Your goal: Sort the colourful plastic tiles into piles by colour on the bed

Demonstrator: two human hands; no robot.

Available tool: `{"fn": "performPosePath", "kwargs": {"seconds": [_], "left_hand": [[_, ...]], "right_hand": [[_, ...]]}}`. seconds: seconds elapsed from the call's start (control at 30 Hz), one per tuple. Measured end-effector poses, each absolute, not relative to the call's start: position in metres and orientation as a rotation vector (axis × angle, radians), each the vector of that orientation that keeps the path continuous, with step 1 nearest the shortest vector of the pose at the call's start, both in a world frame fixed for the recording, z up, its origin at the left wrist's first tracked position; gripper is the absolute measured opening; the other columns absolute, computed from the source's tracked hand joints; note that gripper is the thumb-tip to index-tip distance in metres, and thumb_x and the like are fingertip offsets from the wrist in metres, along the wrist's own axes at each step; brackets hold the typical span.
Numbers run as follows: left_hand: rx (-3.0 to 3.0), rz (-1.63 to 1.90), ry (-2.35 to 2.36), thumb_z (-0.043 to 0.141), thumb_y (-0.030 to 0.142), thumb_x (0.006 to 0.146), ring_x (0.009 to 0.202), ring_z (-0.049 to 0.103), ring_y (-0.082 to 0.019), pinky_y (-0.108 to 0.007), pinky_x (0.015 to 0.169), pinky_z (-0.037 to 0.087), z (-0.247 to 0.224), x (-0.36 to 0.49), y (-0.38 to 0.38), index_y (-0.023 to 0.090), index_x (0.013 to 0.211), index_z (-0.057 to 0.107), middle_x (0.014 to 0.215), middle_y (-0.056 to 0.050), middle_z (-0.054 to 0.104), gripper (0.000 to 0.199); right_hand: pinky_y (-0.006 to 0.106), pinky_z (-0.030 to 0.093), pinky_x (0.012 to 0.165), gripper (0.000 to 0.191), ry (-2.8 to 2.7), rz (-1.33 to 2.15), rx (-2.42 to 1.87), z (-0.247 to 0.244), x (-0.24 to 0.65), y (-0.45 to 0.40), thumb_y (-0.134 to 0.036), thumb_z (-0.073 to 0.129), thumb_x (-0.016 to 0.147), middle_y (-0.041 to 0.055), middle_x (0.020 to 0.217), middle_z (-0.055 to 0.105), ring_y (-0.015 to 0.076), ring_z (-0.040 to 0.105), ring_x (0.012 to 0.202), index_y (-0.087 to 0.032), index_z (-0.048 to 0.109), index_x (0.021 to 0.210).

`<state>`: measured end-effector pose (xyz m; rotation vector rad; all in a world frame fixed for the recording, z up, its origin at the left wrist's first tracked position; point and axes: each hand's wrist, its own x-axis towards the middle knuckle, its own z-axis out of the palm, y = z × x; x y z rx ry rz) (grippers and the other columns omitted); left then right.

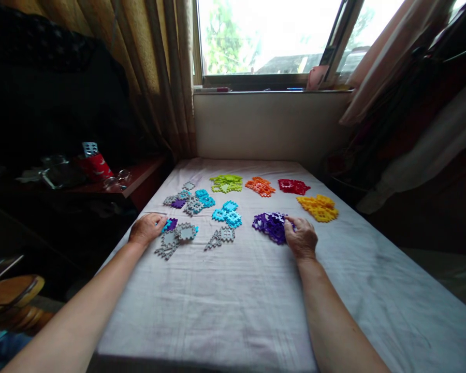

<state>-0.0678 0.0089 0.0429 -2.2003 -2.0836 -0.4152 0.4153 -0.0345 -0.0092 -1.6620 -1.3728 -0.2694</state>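
Note:
My left hand is closed at the left edge of a mixed heap, its fingertips against a blue and purple toothed building piece; what lies between the fingers is hidden. Grey building pieces lie just right of it. My right hand pinches a purple building piece at the right side of the purple pile. Between the hands are a small light-blue pile and a few grey pieces. Another mixed group of grey, blue and purple pieces sits farther back.
Green, orange, red and yellow piles lie toward the back of the cloth-covered table. At left, a side table carries a red container and glasses. A window stands behind.

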Motion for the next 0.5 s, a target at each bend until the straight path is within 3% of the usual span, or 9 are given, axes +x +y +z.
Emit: {"fn": "performPosePath", "kwargs": {"seconds": [0.1,0.17,0.27,0.5], "left_hand": [[-2.182,-0.412,-2.138,0.039,0.050,0.091,0.104,0.068,-0.023,-0.029,0.086,0.050,0.047,-0.064,0.010,0.024,0.086,0.075,0.111,-0.005,0.075,0.045],[-2.219,-0.334,-2.141,0.046,0.053,0.087,0.111,0.066,-0.024,-0.031,0.093,0.048,0.050,-0.060,0.015,0.024,0.098,0.074,0.120,-0.006,0.073,0.041],[-2.357,-0.105,-2.146,0.061,0.056,0.076,0.124,0.059,-0.028,-0.034,0.101,0.045,0.052,-0.056,0.025,0.024,0.115,0.069,0.134,-0.009,0.066,0.051],[-2.417,-0.030,-2.173,0.065,0.053,0.073,0.106,0.067,-0.024,-0.030,0.087,0.048,0.057,-0.051,0.034,0.029,0.113,0.066,0.116,-0.003,0.073,0.046]], "right_hand": [[0.038,0.048,0.088,0.033,-1.383,-0.271,-1.645,-0.007,0.413,-0.037,-0.034,0.047,0.085,0.0104,0.092,0.073,0.0245,0.062,0.089,-0.019,0.076,0.091],[0.038,0.048,0.087,0.033,-1.392,-0.280,-1.629,-0.007,0.413,-0.037,-0.035,0.047,0.085,0.0108,0.091,0.073,0.0248,0.062,0.088,-0.019,0.076,0.091],[0.038,0.048,0.087,0.033,-1.400,-0.295,-1.605,-0.006,0.411,-0.038,-0.034,0.047,0.086,0.0111,0.091,0.073,0.0251,0.062,0.088,-0.018,0.076,0.090],[0.039,0.048,0.089,0.029,-1.432,-0.299,-1.587,-0.006,0.406,-0.037,-0.030,0.048,0.086,0.0101,0.091,0.073,0.0244,0.063,0.090,-0.019,0.075,0.089]]}}
